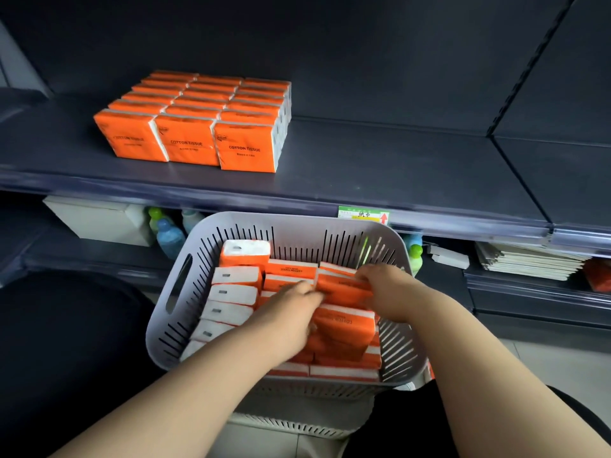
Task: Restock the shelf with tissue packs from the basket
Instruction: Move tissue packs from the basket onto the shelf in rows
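Left hand (pixel 291 309) and right hand (pixel 386 289) clasp an orange tissue pack (pixel 344 290) between curled fingers. Beyond the grip, a stocked block (pixel 191 127) stands on the shelf (pixel 396 166). Around it, the basket (pixel 297 223) looks mostly full.

Left hand (pixel 291 312), right hand (pixel 386 289) and forearms (pixel 205 388) are bare; clothing (pixel 66 342) black.

Single head-worn wide-angle view, forward and down, close above the basket (pixel 281 221), shelf (pixel 363 166) just beyond.
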A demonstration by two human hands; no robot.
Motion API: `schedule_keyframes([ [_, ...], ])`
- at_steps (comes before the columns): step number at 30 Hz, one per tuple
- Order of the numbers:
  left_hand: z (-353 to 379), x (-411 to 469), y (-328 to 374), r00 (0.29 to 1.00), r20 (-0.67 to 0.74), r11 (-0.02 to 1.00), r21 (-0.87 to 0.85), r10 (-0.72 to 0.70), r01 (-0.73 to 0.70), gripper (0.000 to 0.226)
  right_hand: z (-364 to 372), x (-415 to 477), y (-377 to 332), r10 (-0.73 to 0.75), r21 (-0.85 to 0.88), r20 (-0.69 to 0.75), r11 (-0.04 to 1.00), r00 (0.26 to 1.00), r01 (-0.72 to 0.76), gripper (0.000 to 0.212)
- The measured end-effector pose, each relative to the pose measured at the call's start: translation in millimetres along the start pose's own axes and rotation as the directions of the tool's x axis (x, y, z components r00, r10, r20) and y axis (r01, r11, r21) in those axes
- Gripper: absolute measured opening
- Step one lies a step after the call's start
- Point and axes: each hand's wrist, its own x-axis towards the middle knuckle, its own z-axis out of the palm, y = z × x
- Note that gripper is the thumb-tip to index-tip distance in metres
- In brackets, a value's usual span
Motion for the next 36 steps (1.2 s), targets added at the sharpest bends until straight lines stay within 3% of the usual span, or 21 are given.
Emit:
schedule_keyframes([
  [6,-25,1,-13,0.985,-0.173,0.999,-0.043,-0.017,0.010,0.047,-18,-4,2,-0.037,0.184,-0.218,0.980,0.975,0.078,0.038],
  [14,-60,11,-36,0.923,-0.384,0.997,-0.062,0.016,-0.043,0.043,-37,-10,-8,0.083,0.440,-0.545,0.876,0.834,0.200,0.037],
  [21,-89,58,-63,0.771,-0.619,0.986,0.033,0.150,-0.166,0.046,-76,16,-9,0.216,0.561,-0.674,0.772,0.706,0.298,0.040],
  [25,-122,95,-71,0.740,-0.644,0.980,0.085,0.193,-0.181,0.047,-126,65,-10,0.181,0.461,-0.719,0.846,0.671,0.266,0.033],
  [29,-144,129,-78,0.752,-0.632,0.981,0.082,0.188,-0.176,0.049,-172,129,-18,0.119,0.313,-0.734,0.933,0.669,0.177,0.041],
  [36,-168,164,-92,0.739,-0.618,0.963,0.148,0.267,-0.225,0.046,-215,240,-32,0.030,0.080,-0.672,0.996,0.740,0.032,0.048],
])
